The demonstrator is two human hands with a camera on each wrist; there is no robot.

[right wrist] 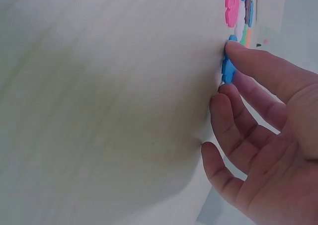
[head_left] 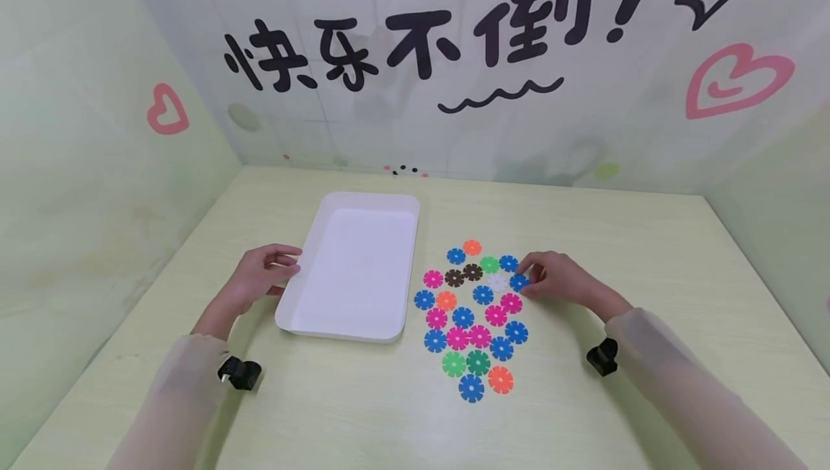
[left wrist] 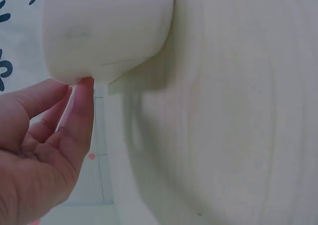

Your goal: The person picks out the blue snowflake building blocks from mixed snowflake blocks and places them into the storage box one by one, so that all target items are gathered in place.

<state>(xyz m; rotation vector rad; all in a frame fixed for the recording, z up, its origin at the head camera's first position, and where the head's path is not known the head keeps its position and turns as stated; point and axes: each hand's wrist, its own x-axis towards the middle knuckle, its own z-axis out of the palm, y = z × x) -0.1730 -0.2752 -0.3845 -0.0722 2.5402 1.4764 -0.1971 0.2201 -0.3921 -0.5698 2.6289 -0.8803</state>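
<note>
My left hand (head_left: 259, 273) is at the left side of a white rectangular tray (head_left: 300, 295). In the left wrist view, the thumb and fingertips touch the outside of the tray's wall (left wrist: 109, 41). Notched plastic snowflake discs lie flat to the right of the tray, in blue, pink, orange, green, brown and white. My right hand (head_left: 559, 279) pinches a blue disc (head_left: 517, 282) at the right edge of this group. The right wrist view shows the thumb against that blue disc (right wrist: 228, 68), with the other fingers loosely bent beside it.
A pale wooden table (head_left: 583, 412) carries everything. Behind it stands a wall (head_left: 402, 131) printed with black characters and hearts. Nearest the front lie a blue disc (head_left: 471, 388) and an orange disc (head_left: 501, 380). A black wrist camera (head_left: 240, 373) is strapped to the left forearm.
</note>
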